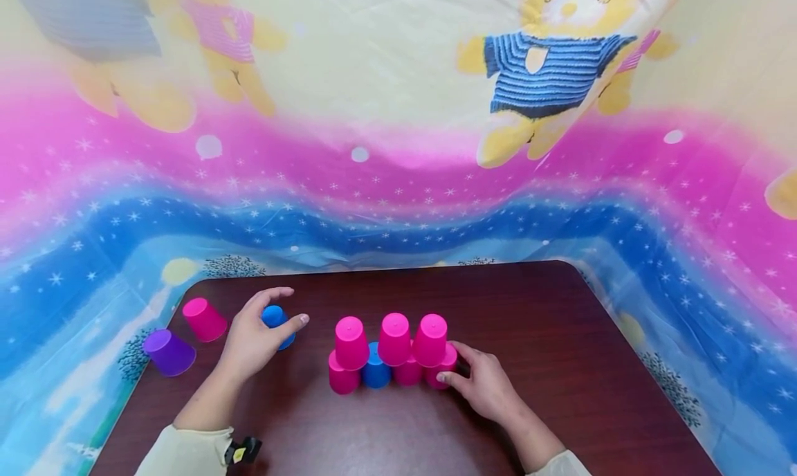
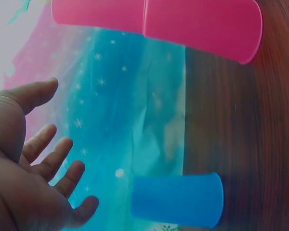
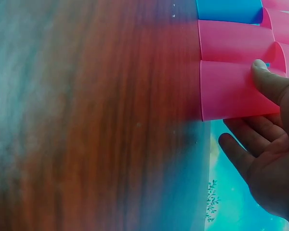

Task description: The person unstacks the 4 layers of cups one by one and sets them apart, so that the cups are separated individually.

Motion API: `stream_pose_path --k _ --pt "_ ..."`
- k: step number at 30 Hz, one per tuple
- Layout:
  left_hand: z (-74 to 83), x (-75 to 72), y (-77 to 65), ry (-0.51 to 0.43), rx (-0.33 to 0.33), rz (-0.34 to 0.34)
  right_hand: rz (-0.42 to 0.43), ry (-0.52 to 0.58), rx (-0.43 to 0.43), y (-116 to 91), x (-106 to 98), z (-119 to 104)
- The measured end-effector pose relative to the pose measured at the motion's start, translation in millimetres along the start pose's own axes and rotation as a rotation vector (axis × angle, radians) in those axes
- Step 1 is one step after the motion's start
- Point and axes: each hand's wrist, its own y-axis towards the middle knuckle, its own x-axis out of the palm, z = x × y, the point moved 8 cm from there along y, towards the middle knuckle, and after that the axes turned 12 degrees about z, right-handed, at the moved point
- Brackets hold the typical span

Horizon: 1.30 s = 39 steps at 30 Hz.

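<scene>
Upside-down cups stand in two levels in the middle of the table. Below are a pink cup (image 1: 344, 379) at the left, a blue cup (image 1: 376, 371) beside it and two more pink cups to the right. On top are three pink cups, with a gap above the blue one between the left cup (image 1: 351, 344) and the middle cup (image 1: 395, 341). My right hand (image 1: 488, 386) grips the right-end lower pink cup (image 3: 236, 91), thumb in front, fingers at its far side. My left hand (image 1: 252, 334), fingers spread, is beside a separate blue cup (image 2: 178, 199), apart from it in the left wrist view.
A pink cup (image 1: 205, 319) and a purple cup (image 1: 169, 353) stand upside down near the left edge of the dark wooden table (image 1: 529, 303). A printed cloth (image 1: 398, 165) hangs behind and beside it. A black strap (image 1: 243, 451) is at the left sleeve.
</scene>
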Motion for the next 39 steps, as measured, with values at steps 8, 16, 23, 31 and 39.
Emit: stream_pose_path --k 8,16,23,31,39 --pt "22.3 11.9 -6.8 -0.068 0.144 -0.035 -0.008 0.005 -0.005 0.6 0.6 0.2" --pt "42.0 20.9 -14.8 -0.137 0.234 -0.088 -0.008 0.004 -0.006 0.3 0.2 -0.4" --pt "56.0 33.2 -21.1 -0.186 0.285 -0.16 -0.006 0.001 -0.002 0.6 0.1 0.3" --pt "58.9 46.8 -25.4 -0.142 0.273 -0.205 -0.012 -0.001 -0.008 0.2 0.6 0.6" --pt "55.6 55.2 -27.3 -0.122 0.264 -0.211 -0.009 0.004 -0.002 0.5 0.3 1.1"
